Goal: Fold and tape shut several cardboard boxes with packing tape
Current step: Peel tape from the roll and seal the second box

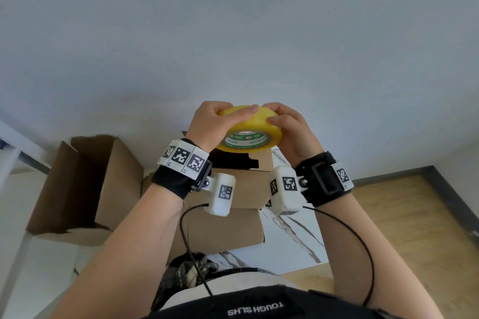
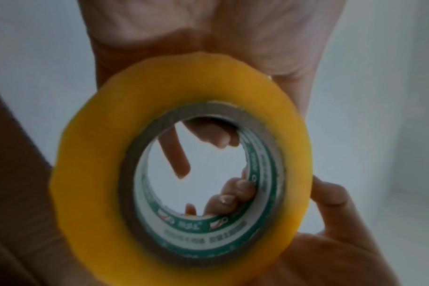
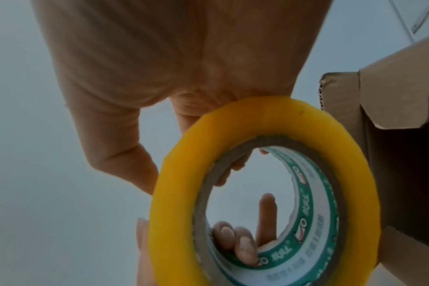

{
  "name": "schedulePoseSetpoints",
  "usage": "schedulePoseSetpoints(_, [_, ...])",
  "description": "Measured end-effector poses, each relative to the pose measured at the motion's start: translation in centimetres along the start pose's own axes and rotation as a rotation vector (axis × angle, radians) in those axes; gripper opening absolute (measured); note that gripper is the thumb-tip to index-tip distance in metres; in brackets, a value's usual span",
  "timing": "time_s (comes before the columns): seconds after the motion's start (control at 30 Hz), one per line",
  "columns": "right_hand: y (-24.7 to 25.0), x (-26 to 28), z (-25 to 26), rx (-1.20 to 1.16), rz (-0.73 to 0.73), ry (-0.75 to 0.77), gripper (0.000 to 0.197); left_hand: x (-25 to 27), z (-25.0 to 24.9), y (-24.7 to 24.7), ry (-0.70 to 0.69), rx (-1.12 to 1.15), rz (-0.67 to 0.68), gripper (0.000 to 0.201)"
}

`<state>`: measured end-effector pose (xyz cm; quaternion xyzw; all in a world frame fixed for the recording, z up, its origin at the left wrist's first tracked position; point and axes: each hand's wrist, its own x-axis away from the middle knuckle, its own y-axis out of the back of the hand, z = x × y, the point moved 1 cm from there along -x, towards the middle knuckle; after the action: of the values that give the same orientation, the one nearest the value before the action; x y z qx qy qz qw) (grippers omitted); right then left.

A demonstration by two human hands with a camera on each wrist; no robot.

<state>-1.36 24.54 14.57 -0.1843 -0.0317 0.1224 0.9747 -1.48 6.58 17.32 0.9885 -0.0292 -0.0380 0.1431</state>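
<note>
I hold the tape roll (image 1: pixel 250 128) above the open box (image 1: pixel 234 184), left hand (image 1: pixel 207 124) and right hand (image 1: pixel 293 132) curled around it; best rotate slowly, thumbnail feeling for the tape's free end.

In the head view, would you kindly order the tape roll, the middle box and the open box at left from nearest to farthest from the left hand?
1. Tape roll, gripped in the left hand.
2. Middle box, below the wrists.
3. Open box, far left.
</note>
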Motion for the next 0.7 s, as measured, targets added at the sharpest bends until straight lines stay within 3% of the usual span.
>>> schedulePoseSetpoints(0.1, [0.0, 0.1, -0.1, -0.007, 0.046, 0.003, 0.034, 0.1, 0.6, 0.1, -0.049, 0.037, -0.022, 0.055])
schedulePoseSetpoints(0.23, [0.0, 0.3, -0.2, 0.04, 0.05, 0.031, 0.03, 0.3, 0.8, 0.0, -0.228, -0.342, -0.064, 0.04])
schedulePoseSetpoints(0.37, [-0.4, 0.4, 0.0, 0.072, 0.044, 0.034, 0.034, 0.6, 0.4, -0.9, -0.307, -0.527, -0.121, 0.038])
schedulePoseSetpoints(0.57, [-1.5, 0.5, 0.3, 0.118, 0.062, 0.053, 0.038, 0.6, 0.2, -1.1, -0.164, -0.551, -0.225, 0.055])
schedulePoseSetpoints(0.7, [-1.9, 0.4, 0.0, 0.145, 0.055, 0.064, 0.044, 0.8, 1.0, -0.3, -0.097, -0.321, -0.238, 0.06])
